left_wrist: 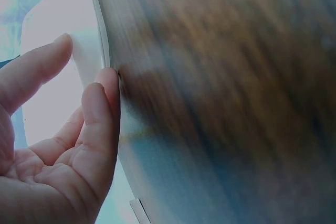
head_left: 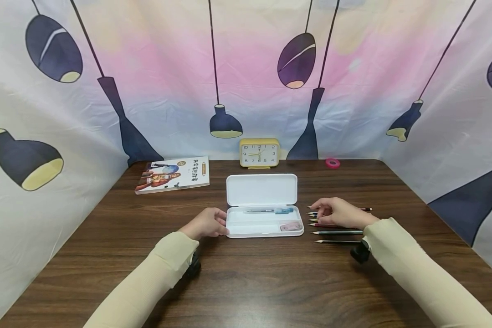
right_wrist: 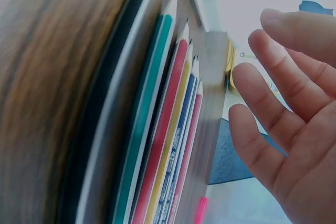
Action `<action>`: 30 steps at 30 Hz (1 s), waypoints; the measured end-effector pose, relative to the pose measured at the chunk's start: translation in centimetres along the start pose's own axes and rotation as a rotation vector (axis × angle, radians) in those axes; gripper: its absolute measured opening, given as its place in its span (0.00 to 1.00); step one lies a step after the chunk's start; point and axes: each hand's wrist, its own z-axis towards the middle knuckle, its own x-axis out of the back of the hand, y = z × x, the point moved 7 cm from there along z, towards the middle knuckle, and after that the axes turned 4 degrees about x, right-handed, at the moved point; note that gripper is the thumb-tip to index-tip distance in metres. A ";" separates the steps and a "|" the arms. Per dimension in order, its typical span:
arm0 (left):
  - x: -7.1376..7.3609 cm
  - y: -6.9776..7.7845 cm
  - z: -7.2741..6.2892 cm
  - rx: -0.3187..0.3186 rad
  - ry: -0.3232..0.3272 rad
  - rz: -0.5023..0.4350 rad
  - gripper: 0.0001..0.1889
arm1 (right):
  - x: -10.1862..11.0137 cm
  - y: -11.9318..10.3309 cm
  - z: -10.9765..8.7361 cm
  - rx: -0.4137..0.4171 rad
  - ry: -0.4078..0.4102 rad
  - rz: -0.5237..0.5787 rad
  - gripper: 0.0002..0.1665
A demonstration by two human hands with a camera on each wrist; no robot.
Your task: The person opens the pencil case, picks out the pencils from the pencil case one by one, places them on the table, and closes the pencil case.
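Note:
A white pencil case (head_left: pixel 250 230) lies on the table with its lid (head_left: pixel 262 190) raised at the back. Inside are a pen with a blue end (head_left: pixel 270 211) and a small pale pink block (head_left: pixel 291 226) at the front right. My left hand (head_left: pixel 208 223) is at the case's left end, its fingertips against the side wall and the thumb apart. Over a row of pencils to the right hovers my right hand (head_left: pixel 338 213), fingers loosely bent and holding nothing. The row includes a dark pencil (head_left: pixel 336 241), a teal pencil (right_wrist: pixel 143 119), a red pencil (right_wrist: pixel 160 129) and a yellow pencil (right_wrist: pixel 169 135).
A yellow alarm clock (head_left: pixel 259 153) stands behind the case. At the back left lies a book (head_left: pixel 174 174) with a picture cover. A pink ring-shaped item (head_left: pixel 332 163) sits near the back edge. A cloth printed with lamps (head_left: pixel 225 123) hangs around the brown table (head_left: pixel 246 282).

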 end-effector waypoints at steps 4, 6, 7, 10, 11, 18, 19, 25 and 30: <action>0.0 0.0 0.1 0.004 0.002 0.004 0.23 | 0.1 -0.1 0.8 -0.024 0.045 0.013 0.20; 0.1 0.0 0.1 0.007 0.003 0.005 0.23 | 0.3 -0.2 1.3 -0.030 0.076 0.023 0.21; 0.1 -0.1 0.1 0.009 0.002 0.006 0.23 | 0.3 -0.2 1.5 -0.036 0.091 0.025 0.21; 0.1 -0.1 0.1 0.004 0.004 0.002 0.23 | 0.7 -0.3 2.3 -0.036 0.145 0.024 0.20; 0.0 -0.1 0.1 0.000 0.005 0.002 0.23 | 0.8 -0.4 2.6 -0.035 0.162 0.024 0.20; 0.0 0.0 0.0 -0.018 0.003 -0.012 0.23 | 2.0 -0.9 4.0 -0.050 0.268 0.007 0.20; 0.0 0.1 0.0 -0.018 0.002 -0.010 0.23 | 2.2 -0.9 4.1 -0.055 0.279 0.005 0.19; 0.0 0.2 -0.1 -0.010 0.000 -0.002 0.23 | 3.0 -0.9 5.0 -0.081 0.325 0.017 0.20; 0.0 0.1 0.0 -0.001 0.004 -0.010 0.23 | 3.5 -0.5 5.9 -0.072 0.377 0.058 0.22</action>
